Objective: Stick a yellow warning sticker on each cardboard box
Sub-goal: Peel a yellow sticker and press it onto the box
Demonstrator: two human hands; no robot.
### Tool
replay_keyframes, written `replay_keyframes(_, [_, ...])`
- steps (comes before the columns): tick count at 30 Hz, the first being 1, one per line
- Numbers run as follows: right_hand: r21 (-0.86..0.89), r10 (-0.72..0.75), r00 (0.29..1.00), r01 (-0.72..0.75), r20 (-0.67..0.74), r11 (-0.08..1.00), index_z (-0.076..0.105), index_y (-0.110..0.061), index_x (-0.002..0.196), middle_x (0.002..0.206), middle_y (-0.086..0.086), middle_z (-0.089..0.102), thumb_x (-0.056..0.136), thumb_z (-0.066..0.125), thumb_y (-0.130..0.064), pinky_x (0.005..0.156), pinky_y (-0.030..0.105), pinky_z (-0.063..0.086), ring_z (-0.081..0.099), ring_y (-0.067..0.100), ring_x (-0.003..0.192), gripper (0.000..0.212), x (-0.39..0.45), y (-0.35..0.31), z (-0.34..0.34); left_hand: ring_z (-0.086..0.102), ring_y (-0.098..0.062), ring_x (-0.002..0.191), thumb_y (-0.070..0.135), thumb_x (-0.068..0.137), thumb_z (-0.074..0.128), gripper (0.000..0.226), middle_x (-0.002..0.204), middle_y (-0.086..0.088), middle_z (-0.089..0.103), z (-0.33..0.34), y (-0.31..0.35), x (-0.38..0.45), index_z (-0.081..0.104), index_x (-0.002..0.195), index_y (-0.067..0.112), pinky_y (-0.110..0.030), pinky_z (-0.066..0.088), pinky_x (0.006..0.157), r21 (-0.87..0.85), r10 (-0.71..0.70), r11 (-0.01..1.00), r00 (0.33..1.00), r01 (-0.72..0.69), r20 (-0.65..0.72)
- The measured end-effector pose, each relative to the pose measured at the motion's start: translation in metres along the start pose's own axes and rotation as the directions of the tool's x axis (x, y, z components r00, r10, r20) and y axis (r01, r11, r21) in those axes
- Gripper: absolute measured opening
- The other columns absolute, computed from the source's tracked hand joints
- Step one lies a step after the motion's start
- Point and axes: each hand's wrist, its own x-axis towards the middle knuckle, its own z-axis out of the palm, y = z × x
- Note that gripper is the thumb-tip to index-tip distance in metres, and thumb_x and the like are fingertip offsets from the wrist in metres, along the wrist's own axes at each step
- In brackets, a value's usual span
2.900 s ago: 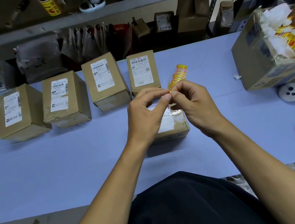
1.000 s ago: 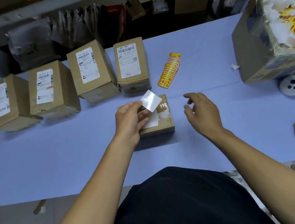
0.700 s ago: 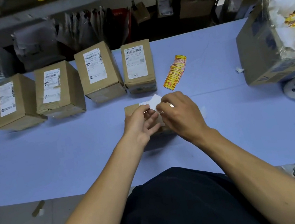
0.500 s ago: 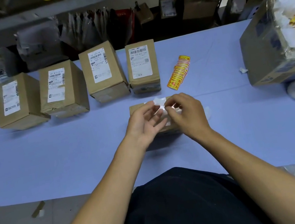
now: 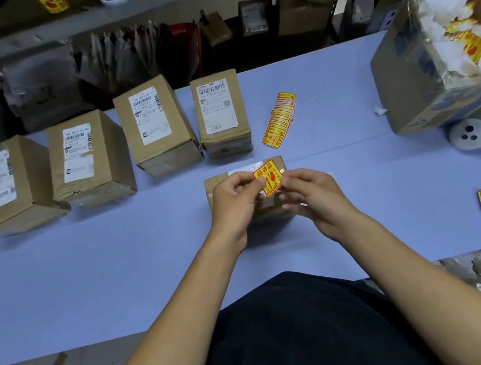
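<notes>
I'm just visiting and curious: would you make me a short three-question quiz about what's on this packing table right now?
1. True or false: the yellow sticker is pinched between the left hand and the right hand.
2. How many labelled cardboard boxes stand in the back row?
3. Multiple choice: where does the fanned strip of stickers lie? A) inside the big open carton; B) on the table right of the back row; C) on the shelf.

Key: 1 true; 2 four; 3 B.
</notes>
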Motion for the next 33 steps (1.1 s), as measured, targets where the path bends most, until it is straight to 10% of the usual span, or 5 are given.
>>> replay_keyframes(6, [-0.285,-0.158,0.987,0.139,-0.044,0.948,0.065,-0.021,0.11,0.097,-0.001,0.071,0.093,0.067,-0.029,0.066,0.024,0.058,0.071,0.015,0.087,0.018,0.003,-0.005,-0.011,0.061,-0.011,0.066,0.015,0.09,0.07,0.012,0.078,0.003,0.068,-0.002,0.003,0.002,0.068,0.083,0.024,-0.024,0.051,0.063,0.184,0.125,0.973,0.989,-0.137,0.078])
replay_keyframes(12, [-0.373,-0.168,0.986,0.159,0.009,0.914,0.071,-0.015,0.083,0.074,-0.007,0.072,0.093,0.066,-0.018,0.06,0.02,0.054,0.068,0.002,0.065,0.011,0.01,-0.008,-0.023,0.066,-0.01,0.073,0.02,0.089,0.072,0.009,0.08,0.008,0.072,-0.001,0.001,0.011,0.071,0.08,0.022,-0.028,0.056,0.068,0.276,0.044,0.958,0.993,-0.074,0.114])
replay_keyframes(19, [-0.588,-0.141,0.987,0.068,-0.079,0.806,0.07,-0.011,0.08,0.081,0.006,0.07,0.088,0.066,-0.016,0.061,0.033,0.058,0.065,0.019,0.074,0.011,0.017,0.008,-0.03,0.068,-0.02,0.079,0.024,0.086,0.073,0.01,0.078,-0.002,0.071,0.011,-0.007,0.024,0.078,0.084,0.015,-0.025,0.045,0.063,0.715,0.126,0.671,0.98,-0.199,0.154])
replay_keyframes(33, [-0.714,-0.236,0.967,0.1,-0.093,0.693,0.07,-0.004,0.08,0.08,0.012,0.071,0.085,0.06,-0.014,0.075,0.053,0.059,0.069,0.03,0.082,0.014,0.023,0.013,-0.025,0.065,-0.027,0.081,0.03,0.086,0.063,0.015,0.08,-0.004,0.072,0.02,-0.011,0.024,0.071,0.083,0.018,-0.036,0.054,0.067,0.874,0.252,0.386,0.945,-0.295,0.208])
